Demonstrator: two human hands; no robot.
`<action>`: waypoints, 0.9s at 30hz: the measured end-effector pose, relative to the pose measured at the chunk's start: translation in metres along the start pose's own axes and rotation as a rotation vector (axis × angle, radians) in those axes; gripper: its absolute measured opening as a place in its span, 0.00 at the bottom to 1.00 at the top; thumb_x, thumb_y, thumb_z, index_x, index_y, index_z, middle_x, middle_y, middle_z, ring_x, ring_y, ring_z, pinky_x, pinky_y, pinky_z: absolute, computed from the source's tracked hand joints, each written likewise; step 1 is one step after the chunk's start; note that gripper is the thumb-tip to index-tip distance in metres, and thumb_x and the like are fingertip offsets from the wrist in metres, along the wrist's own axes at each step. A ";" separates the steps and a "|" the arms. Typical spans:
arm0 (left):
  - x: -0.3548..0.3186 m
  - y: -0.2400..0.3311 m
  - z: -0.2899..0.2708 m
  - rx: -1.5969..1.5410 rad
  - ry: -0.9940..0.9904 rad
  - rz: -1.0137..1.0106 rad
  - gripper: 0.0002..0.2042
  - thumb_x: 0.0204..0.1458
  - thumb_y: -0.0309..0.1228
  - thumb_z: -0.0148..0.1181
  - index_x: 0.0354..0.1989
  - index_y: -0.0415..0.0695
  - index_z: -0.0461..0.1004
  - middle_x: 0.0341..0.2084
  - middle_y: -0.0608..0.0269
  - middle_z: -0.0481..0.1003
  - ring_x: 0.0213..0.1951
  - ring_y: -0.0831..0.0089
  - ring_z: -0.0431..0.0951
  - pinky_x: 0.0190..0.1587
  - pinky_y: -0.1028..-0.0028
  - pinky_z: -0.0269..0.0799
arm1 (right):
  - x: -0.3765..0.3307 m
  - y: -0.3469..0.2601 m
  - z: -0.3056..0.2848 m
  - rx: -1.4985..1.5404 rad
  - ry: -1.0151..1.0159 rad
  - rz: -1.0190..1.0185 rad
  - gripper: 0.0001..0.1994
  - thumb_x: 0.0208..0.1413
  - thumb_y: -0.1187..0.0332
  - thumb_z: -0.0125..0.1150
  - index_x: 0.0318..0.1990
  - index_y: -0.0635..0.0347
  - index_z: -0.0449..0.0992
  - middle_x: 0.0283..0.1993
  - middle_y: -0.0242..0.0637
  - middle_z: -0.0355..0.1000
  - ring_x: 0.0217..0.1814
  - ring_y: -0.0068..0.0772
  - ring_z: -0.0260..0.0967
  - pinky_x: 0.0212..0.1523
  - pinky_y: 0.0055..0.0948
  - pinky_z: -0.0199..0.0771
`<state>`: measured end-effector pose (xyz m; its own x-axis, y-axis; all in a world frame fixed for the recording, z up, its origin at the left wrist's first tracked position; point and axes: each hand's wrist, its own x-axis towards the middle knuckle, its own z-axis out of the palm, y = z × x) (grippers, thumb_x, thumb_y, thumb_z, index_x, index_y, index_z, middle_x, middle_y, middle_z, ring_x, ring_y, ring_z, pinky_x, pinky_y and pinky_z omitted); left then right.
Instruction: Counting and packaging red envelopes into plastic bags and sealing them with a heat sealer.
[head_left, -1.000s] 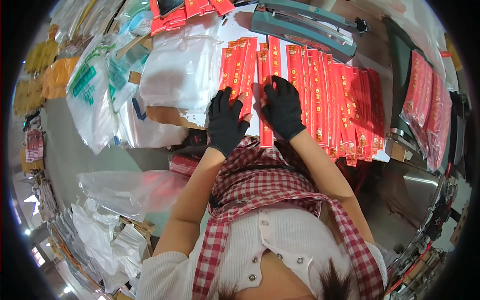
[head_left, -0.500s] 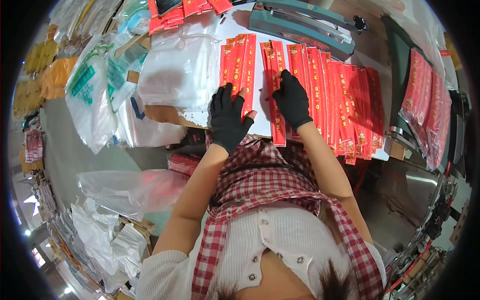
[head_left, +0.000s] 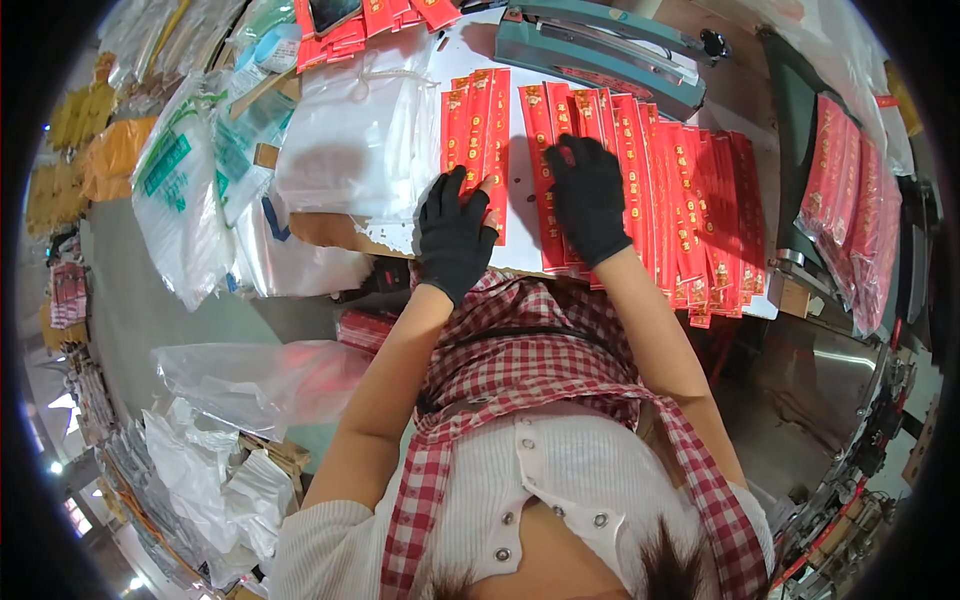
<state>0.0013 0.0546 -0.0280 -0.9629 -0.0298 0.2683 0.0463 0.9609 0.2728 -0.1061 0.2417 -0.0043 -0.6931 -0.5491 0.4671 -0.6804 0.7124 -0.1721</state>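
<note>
Worktable [head_left: 520,170], white, taken as landmark. Left hand [head_left: 455,235], black-gloved, is laid flat with fingers spread on a small group of red packets [head_left: 478,135] near the table's front edge. Right hand [head_left: 590,200], also gloved, is pressed open on the left end of a long overlapping packet row [head_left: 690,200] spread across the table's right half. Hands are kept apart; nothing is gripped. Sealer [head_left: 600,50] is set at the table's far edge; clear bags [head_left: 355,140] are stacked on its left.

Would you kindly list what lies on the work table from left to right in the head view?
Clear plastic bags → small group of red packets → left hand → right hand → long fanned row of red packets.
</note>
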 end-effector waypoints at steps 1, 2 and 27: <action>0.001 -0.002 -0.002 0.001 -0.002 0.004 0.26 0.55 0.40 0.59 0.63 0.50 0.68 0.63 0.49 0.60 0.64 0.48 0.58 0.65 0.53 0.55 | 0.004 -0.009 -0.001 0.044 -0.087 -0.020 0.19 0.41 0.73 0.62 0.45 0.56 0.73 0.48 0.40 0.71 0.50 0.46 0.68 0.47 0.44 0.69; 0.004 -0.006 -0.005 -0.024 -0.047 -0.019 0.25 0.54 0.40 0.60 0.62 0.51 0.69 0.62 0.50 0.62 0.63 0.49 0.60 0.64 0.54 0.57 | 0.000 -0.007 0.005 0.044 -0.086 -0.017 0.19 0.41 0.73 0.62 0.45 0.56 0.73 0.48 0.40 0.71 0.50 0.46 0.68 0.47 0.44 0.69; 0.000 -0.031 0.000 -0.292 0.209 -0.115 0.26 0.46 0.20 0.54 0.58 0.45 0.69 0.56 0.48 0.67 0.57 0.50 0.69 0.57 0.60 0.68 | -0.009 -0.015 0.010 0.078 -0.143 0.058 0.21 0.35 0.67 0.69 0.42 0.59 0.74 0.48 0.39 0.71 0.52 0.46 0.67 0.52 0.47 0.65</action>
<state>0.0004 0.0252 -0.0363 -0.8926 -0.2173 0.3950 0.0439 0.8301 0.5559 -0.0923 0.2318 -0.0147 -0.7545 -0.5691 0.3269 -0.6512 0.7112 -0.2648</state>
